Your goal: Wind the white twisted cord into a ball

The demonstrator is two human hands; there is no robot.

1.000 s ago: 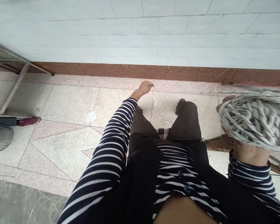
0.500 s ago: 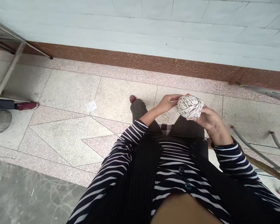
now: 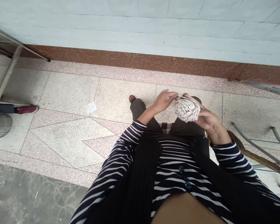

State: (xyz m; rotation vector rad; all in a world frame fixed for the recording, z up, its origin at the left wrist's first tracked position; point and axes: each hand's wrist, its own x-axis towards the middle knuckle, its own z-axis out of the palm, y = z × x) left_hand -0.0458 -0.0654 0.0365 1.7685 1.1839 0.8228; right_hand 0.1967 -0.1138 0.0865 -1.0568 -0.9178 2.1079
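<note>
A pale off-white ball of thick cord, its strands wound in a twisted pattern, rests in my right hand above my lap. The fingers of that hand wrap around its right side and underneath, and some of them are hidden by it. Left of the ball, my left hand pinches a strand of cord between thumb and forefinger. The strand runs from the pinch to the top of the ball. Loose pale bits show between my legs; their kind is unclear.
A tiled wall rises ahead. Metal legs and a wooden stick are at right. At left are a metal frame, another person's red shoe and a wire basket-like thing. White paper lies on the floor.
My left hand has drawn away from the ball to the left, and a strand now stretches between them. The ball has turned and shifted slightly left in my right hand.
</note>
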